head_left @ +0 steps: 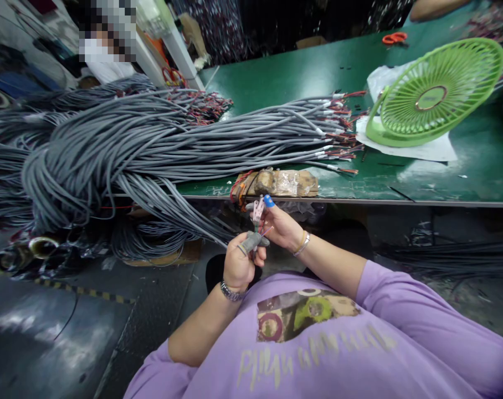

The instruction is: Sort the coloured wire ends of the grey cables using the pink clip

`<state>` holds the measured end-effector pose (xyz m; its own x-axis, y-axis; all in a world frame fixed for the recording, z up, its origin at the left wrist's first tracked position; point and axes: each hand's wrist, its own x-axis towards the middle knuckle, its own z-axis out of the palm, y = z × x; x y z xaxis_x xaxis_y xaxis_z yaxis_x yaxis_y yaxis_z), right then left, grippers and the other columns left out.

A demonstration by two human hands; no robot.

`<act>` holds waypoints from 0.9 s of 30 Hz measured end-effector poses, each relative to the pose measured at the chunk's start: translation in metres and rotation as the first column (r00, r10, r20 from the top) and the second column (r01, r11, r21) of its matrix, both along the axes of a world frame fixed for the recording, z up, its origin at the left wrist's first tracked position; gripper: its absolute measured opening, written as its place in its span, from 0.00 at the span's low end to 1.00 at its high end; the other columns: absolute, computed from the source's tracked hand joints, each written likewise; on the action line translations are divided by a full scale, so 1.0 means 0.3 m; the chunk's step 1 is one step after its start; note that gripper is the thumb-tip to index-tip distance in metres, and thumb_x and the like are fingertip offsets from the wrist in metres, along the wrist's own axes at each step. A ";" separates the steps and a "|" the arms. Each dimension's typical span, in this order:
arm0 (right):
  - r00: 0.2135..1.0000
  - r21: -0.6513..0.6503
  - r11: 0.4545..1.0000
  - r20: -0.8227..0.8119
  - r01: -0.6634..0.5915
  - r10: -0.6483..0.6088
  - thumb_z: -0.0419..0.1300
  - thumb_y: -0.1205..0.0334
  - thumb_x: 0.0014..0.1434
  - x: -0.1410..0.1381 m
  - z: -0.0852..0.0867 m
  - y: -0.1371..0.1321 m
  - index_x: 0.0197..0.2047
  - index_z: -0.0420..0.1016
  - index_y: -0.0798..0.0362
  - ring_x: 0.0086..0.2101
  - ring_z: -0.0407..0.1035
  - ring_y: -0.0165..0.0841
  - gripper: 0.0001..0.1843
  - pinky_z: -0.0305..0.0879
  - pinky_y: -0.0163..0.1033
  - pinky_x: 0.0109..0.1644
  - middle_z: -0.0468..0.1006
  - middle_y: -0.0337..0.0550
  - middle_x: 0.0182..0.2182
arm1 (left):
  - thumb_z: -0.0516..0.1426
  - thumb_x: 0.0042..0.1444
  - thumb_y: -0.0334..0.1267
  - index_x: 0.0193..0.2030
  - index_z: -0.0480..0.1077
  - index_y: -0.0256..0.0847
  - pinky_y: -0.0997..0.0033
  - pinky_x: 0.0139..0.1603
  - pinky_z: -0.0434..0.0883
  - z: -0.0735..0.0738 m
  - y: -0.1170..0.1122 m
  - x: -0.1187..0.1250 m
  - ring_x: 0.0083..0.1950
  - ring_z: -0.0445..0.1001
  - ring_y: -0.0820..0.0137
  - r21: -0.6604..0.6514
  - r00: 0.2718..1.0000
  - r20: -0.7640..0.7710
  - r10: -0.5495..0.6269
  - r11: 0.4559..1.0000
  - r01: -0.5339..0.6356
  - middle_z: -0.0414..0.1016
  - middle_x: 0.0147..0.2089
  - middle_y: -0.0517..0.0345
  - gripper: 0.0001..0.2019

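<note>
In front of my body my left hand [240, 263], with grey covers on its fingers and a watch at the wrist, is closed around the end of a grey cable. Thin coloured wires [260, 226] fan out of that end. My right hand [283, 226] is just beyond it, with a blue cover on one fingertip, its fingers closed on the wires. Between the hands a small pale pink piece [258, 209] stands up; its kind is too small to tell. Many grey cables [201, 138] lie bundled on the green table, several with white bands and bared wire ends.
A taped block [278, 183] sits at the near edge of the green table [451, 185]. To the right stands a green fan [432, 102] on white paper. Orange-handled scissors [395, 39] lie farther back. More coiled cables [147, 238] are under the table. Another person [108, 64] is at the far left.
</note>
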<state>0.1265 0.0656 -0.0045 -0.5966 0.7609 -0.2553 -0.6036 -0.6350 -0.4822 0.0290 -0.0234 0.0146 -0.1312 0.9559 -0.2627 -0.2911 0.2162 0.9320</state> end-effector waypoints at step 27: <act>0.985 0.219 0.975 0.163 0.026 -0.063 0.67 0.45 0.50 0.031 0.000 -0.011 0.32 0.75 0.57 0.24 0.60 0.24 0.21 0.57 0.31 0.27 0.72 0.38 0.26 | 0.62 0.50 0.47 0.26 0.74 0.35 0.81 0.13 0.57 0.002 -0.016 -0.007 0.13 0.63 0.79 0.067 0.999 0.013 0.036 0.997 -0.037 0.70 0.16 0.60 0.15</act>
